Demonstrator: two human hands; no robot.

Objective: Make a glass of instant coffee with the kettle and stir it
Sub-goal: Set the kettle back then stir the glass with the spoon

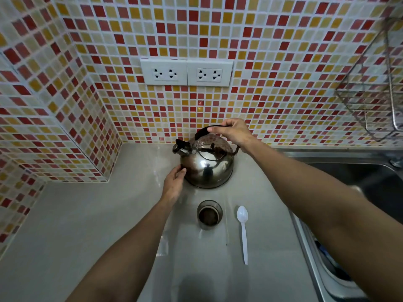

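Observation:
A shiny steel kettle stands on the grey counter near the tiled back wall, spout pointing left. My right hand is closed around its black top handle. My left hand rests flat against the kettle's lower left side, fingers touching the metal. In front of the kettle stands a clear glass with dark brown coffee powder at its bottom. A white plastic spoon lies on the counter just right of the glass, bowl pointing away from me.
A steel sink takes up the right side, its rim running along the counter. A wire rack hangs on the wall above it. Two double sockets sit in the tiled wall behind the kettle. A tiled corner juts out at left.

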